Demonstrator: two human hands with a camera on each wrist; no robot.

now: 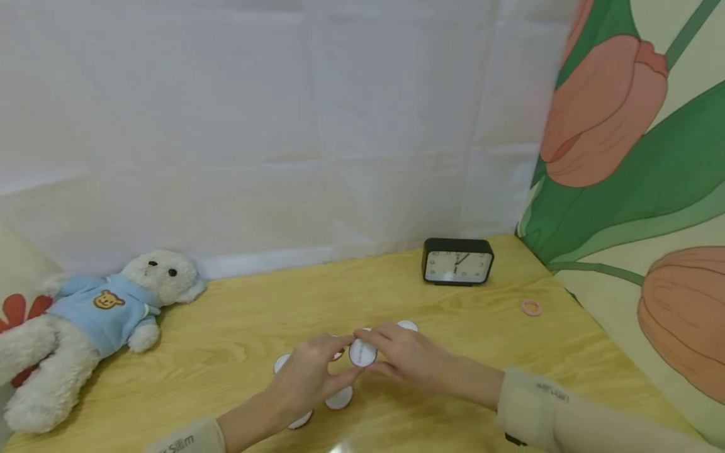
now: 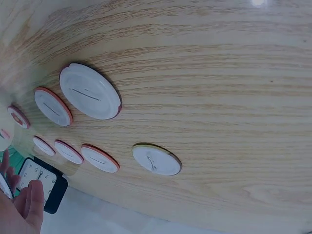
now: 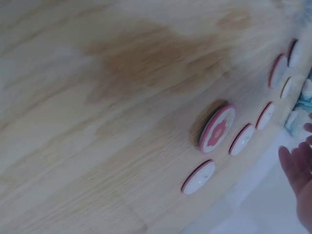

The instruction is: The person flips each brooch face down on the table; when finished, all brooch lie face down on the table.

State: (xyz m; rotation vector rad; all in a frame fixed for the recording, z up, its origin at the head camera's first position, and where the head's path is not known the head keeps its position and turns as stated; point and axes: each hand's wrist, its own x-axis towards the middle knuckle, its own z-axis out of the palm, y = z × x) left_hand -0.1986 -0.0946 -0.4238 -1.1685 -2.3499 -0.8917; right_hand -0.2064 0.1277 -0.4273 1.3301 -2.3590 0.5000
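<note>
In the head view, a round disc point(image 1: 362, 353) with a white face and a faint dark mark is held up over the table. My left hand point(image 1: 303, 377) pinches its left side between thumb and fingers. From the other side, my right hand point(image 1: 410, 355) pinches the same disc. Several similar white discs lie around and below the hands, one near the left thumb point(image 1: 340, 397), partly covered. The left wrist view shows a larger white disc point(image 2: 90, 91) and a yellow-rimmed disc point(image 2: 157, 159). A disc with a red flower point(image 3: 218, 129) lies face up in the right wrist view.
A black desk clock point(image 1: 457, 262) stands at the back right, and a small pink ring point(image 1: 531, 307) lies in front of it. At the left, a white plush bear point(image 1: 107, 314) in a blue top leans back. White cloth point(image 1: 272, 126) hangs behind the wooden table point(image 1: 226, 327).
</note>
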